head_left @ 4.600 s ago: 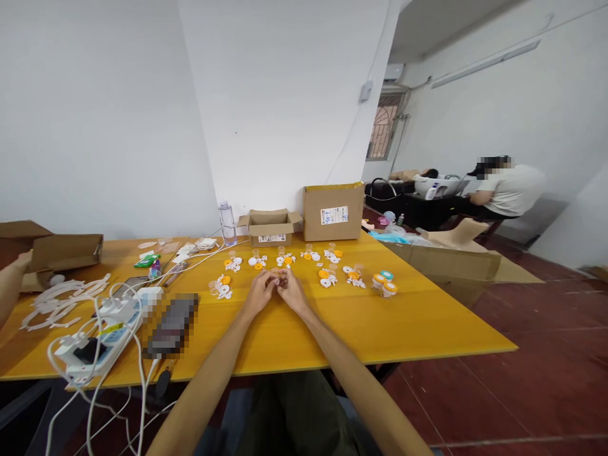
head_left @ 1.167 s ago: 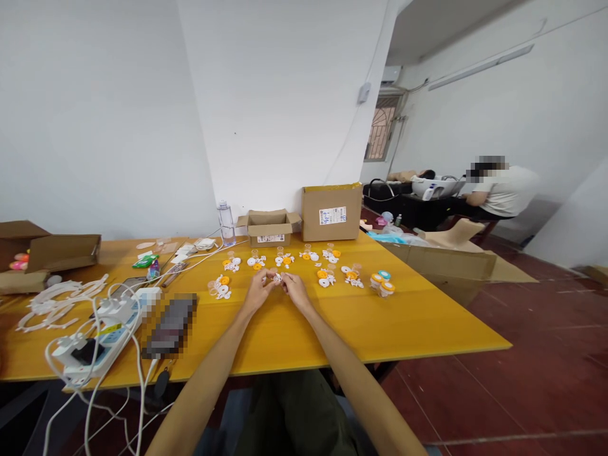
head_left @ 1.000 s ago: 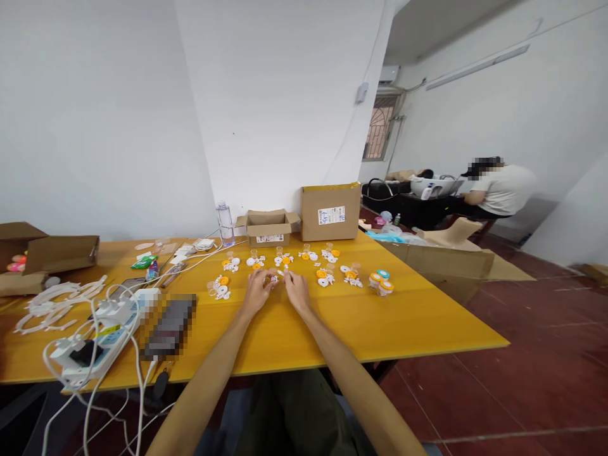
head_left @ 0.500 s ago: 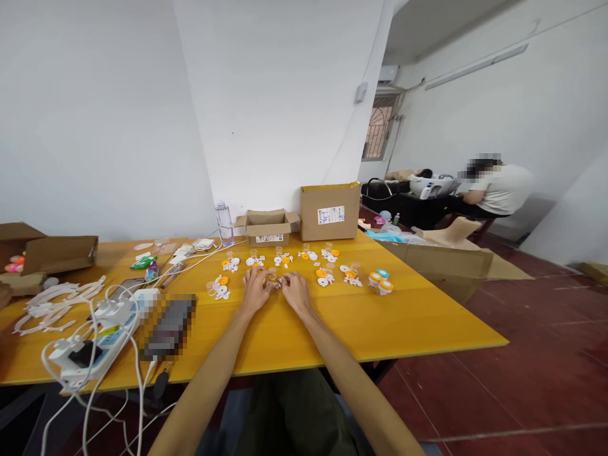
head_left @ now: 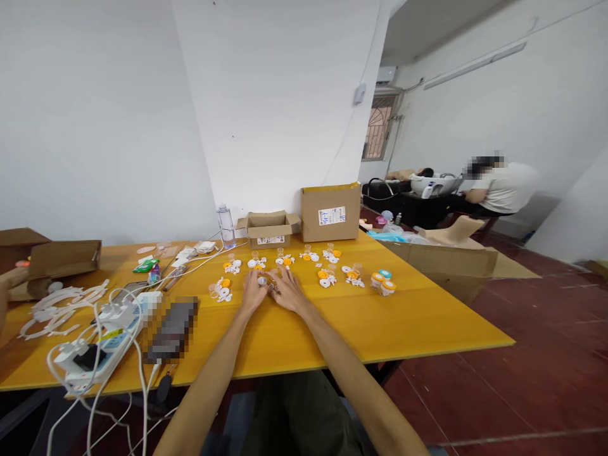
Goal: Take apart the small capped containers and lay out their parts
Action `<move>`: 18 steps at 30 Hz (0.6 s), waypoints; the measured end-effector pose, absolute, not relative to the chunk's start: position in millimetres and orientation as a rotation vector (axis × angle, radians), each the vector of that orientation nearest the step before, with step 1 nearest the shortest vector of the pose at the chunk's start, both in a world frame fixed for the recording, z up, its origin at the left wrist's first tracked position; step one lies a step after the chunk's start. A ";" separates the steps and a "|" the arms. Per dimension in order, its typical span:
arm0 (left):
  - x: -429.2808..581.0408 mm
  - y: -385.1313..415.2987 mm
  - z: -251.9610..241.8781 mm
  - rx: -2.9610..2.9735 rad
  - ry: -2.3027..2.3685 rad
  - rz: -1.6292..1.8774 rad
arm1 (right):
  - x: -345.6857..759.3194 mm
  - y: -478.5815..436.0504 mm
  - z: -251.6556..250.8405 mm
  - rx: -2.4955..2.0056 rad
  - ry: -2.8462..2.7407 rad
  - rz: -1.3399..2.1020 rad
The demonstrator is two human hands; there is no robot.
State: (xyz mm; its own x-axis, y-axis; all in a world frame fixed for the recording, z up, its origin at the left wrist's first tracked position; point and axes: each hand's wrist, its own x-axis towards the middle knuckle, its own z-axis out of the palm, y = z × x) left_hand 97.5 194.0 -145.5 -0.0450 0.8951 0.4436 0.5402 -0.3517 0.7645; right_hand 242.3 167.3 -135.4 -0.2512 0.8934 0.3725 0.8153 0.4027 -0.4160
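Note:
Near the middle of the table, my left hand [head_left: 255,292] curls around a small clear plastic cup [head_left: 262,280], thumb and fingers at its sides. Close on its right, my right hand [head_left: 287,292] reaches with fingers spread over small white pieces [head_left: 274,287], partly hidden under it. Around the hands lie several little groups of parts. Each has a clear cup, orange and white discs and small white pieces, like the group at the left [head_left: 224,285] and the one at the right [head_left: 325,277]. Several capped clear containers [head_left: 384,283] stand together farther right.
An open small carton [head_left: 269,234] and a larger closed box [head_left: 331,214] stand against the wall beside a clear bottle [head_left: 227,227]. At left are a power strip [head_left: 111,345] with tangled cables, a blurred dark device [head_left: 171,329] and another person's hand [head_left: 12,278]. A person [head_left: 503,187] sits far right.
The clear cup has shifted left and toward me, into my left hand. My right hand has moved slightly left, its fingers now more spread. The other person's hand reaches farther in.

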 end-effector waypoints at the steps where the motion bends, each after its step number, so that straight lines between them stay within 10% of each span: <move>1: 97.2 195.8 -147.4 1.867 1.513 1.360 | 241.7 166.7 -132.8 -1.457 -2.141 0.190; 18: 97.8 189.9 -142.8 2.054 1.613 1.164 | 249.7 183.2 -145.5 -1.479 -2.037 0.056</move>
State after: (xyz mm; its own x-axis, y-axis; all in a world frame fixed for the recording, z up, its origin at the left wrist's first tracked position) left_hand 97.8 189.9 -142.8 0.0512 0.9080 0.4158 0.6811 -0.3362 0.6504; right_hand 249.7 183.2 -145.5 -0.1864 0.8741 0.4486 0.8480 0.3737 -0.3759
